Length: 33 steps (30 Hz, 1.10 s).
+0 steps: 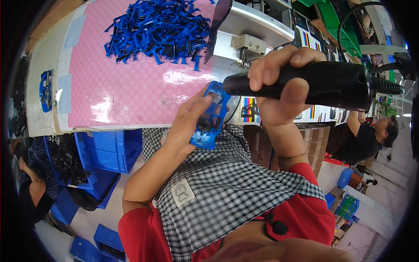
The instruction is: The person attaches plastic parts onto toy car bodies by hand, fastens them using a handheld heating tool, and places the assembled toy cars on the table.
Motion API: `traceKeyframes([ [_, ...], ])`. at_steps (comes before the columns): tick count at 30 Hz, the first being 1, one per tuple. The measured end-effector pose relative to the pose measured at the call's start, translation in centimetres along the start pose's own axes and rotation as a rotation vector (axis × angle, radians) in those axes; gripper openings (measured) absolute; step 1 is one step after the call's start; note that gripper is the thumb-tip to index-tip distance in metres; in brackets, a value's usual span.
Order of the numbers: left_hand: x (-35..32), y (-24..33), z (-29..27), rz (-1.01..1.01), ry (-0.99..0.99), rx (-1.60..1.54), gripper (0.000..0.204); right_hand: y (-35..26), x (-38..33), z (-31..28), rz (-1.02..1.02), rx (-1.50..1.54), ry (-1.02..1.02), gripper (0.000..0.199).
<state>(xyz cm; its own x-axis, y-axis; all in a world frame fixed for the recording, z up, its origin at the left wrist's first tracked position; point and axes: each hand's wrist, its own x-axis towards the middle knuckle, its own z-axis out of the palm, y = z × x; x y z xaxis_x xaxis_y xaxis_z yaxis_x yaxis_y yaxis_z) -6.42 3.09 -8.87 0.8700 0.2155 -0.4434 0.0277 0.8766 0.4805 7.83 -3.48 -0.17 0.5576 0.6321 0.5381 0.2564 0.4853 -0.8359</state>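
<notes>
My left hand [188, 120] is closed around the side of a blue, see-through plastic housing [212, 114], held tilted just off the table's front edge. Clear and dark areas show inside its frame. My right hand [281, 83] grips a thick black electric screwdriver [323, 83], which lies nearly level across the view. Its ribbed nose reaches the housing's upper end; whether the two touch I cannot tell, and no bit shows. A cord sleeve sticks out of its right end.
A heap of small blue and black plastic parts [159, 30] lies on the pink table mat [118, 96]. Behind the screwdriver stands a metal fixture [253, 43]. Another blue piece [46, 91] lies far left. Blue crates [102, 150] stand below. Other people [360, 135] work at both sides.
</notes>
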Motion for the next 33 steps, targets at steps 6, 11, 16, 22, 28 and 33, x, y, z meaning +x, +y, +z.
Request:
traceKeyframes([
  [6,-0.1,0.0,0.0,0.001,0.004,-0.014,0.044,1.3,0.0,0.0,-0.034,-0.118,-0.001,0.043],
  [11,0.0,0.0,-0.3,-0.015,-0.024,-0.025,0.044,2.0,-0.1,0.5,-0.013,-0.049,0.047,0.040],
  [16,-0.1,0.1,0.3,-0.057,0.018,-0.016,0.043,2.4,0.6,0.2,-0.021,-0.065,-0.028,0.036],
  [22,-0.2,-0.5,0.3,-0.024,0.031,-0.056,0.041,3.6,3.8,-0.5,-0.051,0.181,-0.796,0.042],
  [28,-0.1,-0.6,0.6,0.051,-0.068,-0.038,0.040,1.7,1.2,-1.7,0.042,0.145,-0.625,0.048],
  [33,-0.2,-0.6,0.6,-0.006,0.036,-0.006,0.046,-2.6,-0.5,-3.6,-0.209,0.084,-0.282,0.051],
])
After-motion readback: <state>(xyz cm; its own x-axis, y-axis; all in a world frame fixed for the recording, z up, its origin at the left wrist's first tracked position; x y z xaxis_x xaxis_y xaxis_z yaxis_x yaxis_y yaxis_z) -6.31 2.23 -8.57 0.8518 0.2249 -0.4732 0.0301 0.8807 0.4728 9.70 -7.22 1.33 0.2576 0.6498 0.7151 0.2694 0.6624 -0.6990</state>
